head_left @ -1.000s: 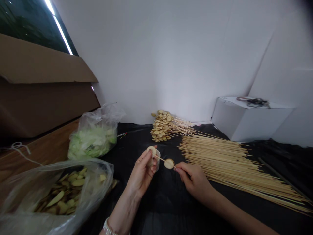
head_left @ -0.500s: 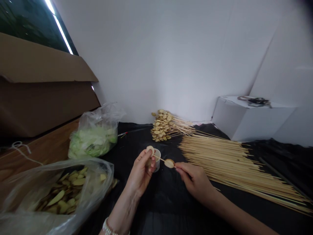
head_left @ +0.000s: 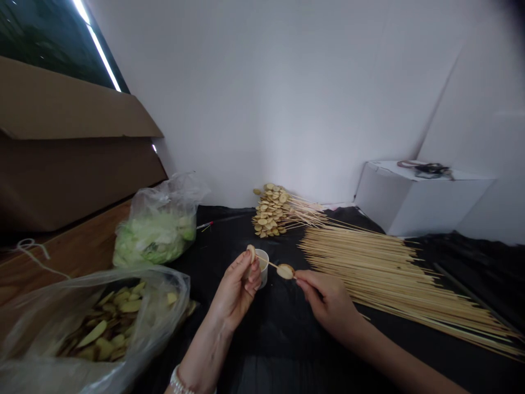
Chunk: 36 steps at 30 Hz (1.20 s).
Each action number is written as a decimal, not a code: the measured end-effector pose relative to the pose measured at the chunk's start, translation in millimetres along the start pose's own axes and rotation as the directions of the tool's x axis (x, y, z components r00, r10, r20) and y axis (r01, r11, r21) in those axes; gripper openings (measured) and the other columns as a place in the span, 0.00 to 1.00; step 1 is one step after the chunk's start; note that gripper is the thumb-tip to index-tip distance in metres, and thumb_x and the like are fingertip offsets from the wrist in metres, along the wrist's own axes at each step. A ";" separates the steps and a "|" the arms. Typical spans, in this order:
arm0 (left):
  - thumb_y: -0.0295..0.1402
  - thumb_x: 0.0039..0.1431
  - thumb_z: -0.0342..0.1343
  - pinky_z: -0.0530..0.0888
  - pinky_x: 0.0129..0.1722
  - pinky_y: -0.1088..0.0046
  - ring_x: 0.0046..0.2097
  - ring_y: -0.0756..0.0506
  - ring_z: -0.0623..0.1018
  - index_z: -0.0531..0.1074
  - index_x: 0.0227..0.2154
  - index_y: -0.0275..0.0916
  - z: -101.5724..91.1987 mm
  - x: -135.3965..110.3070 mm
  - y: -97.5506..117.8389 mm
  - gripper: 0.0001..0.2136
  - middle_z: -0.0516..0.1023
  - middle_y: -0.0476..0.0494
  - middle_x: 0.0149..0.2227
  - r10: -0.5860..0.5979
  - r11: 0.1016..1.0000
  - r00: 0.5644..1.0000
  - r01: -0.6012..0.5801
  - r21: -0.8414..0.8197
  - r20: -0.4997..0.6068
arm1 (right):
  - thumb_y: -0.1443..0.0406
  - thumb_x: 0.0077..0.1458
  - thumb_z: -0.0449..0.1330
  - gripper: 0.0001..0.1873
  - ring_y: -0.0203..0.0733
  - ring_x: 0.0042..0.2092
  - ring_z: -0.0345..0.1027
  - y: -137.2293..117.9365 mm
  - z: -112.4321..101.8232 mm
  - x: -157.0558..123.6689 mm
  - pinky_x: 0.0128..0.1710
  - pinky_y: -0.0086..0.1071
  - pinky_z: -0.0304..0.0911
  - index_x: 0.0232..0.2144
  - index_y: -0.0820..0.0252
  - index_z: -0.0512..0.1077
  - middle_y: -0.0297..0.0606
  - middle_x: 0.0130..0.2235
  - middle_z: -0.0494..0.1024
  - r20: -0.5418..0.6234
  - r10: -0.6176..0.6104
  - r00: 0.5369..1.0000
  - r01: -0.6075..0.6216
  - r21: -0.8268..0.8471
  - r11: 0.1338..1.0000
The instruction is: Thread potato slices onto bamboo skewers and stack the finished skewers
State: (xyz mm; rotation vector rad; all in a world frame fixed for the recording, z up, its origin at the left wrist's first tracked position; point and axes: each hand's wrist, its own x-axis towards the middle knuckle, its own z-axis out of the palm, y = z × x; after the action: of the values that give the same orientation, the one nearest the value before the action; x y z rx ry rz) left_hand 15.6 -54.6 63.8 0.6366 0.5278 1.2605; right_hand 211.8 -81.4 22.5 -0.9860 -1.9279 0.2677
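Observation:
My left hand (head_left: 239, 284) pinches a round potato slice (head_left: 251, 253) between thumb and fingers, at the tip of a thin wooden skewer (head_left: 268, 262). Another potato slice (head_left: 285, 271) is threaded on that skewer, close to my right hand (head_left: 326, 298). The right thumb and fingers are closed on the skewer just behind this slice. Behind the left fingers stands a small white plastic cup (head_left: 263, 273), partly covered by them. Whether the skewer's tip has passed through the held slice is hard to see.
An open plastic bag of potato slices (head_left: 104, 328) sits at front left; behind it stands a bag of cut green vegetable (head_left: 158, 238). Finished potato skewers (head_left: 270, 210) lie in a pile by the wall. Many bare skewers (head_left: 394, 279) spread rightward, before a white box (head_left: 422, 194).
The slice in my left hand has turned more edge-on to the view. Both hands otherwise stay nearly in place.

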 end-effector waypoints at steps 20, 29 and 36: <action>0.34 0.53 0.63 0.53 0.16 0.86 0.20 0.59 0.58 0.65 0.26 0.34 0.2 -1.2 0.9 0.12 0.62 0.54 0.24 0.080 0.984 0.996 -0.072 0.164 -0.045 | 0.69 0.61 0.52 0.11 0.37 0.36 0.73 -0.1 -2.2 1.3 0.37 0.29 0.65 0.41 0.58 0.74 0.36 0.37 0.79 -0.006 0.011 1.000 -0.011 0.000 1.000; 0.36 0.50 0.64 0.53 0.16 0.85 0.20 0.59 0.58 0.66 0.25 0.35 2.3 -1.8 1.8 0.13 0.63 0.53 0.23 0.104 0.975 0.992 -0.088 0.202 -0.067 | 0.68 0.61 0.52 0.11 0.38 0.36 0.74 2.9 -1.1 0.0 0.37 0.30 0.67 0.41 0.58 0.73 0.37 0.37 0.80 -0.008 -0.001 1.000 0.001 -0.020 1.000; 0.38 0.49 0.65 0.53 0.15 0.85 0.20 0.58 0.59 0.67 0.24 0.34 0.4 -1.2 2.6 0.14 0.64 0.53 0.23 0.136 0.956 0.988 -0.112 0.271 -0.072 | 0.67 0.62 0.51 0.12 0.40 0.38 0.75 6.2 -4.2 2.1 0.37 0.32 0.69 0.41 0.59 0.74 0.39 0.38 0.80 0.011 -0.033 0.999 0.033 -0.035 0.999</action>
State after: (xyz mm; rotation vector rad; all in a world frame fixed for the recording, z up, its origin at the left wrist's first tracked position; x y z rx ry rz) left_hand 13.8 -55.3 65.9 0.8520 0.7501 1.3525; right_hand 218.0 -76.6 22.7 -0.9768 -1.9628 0.2209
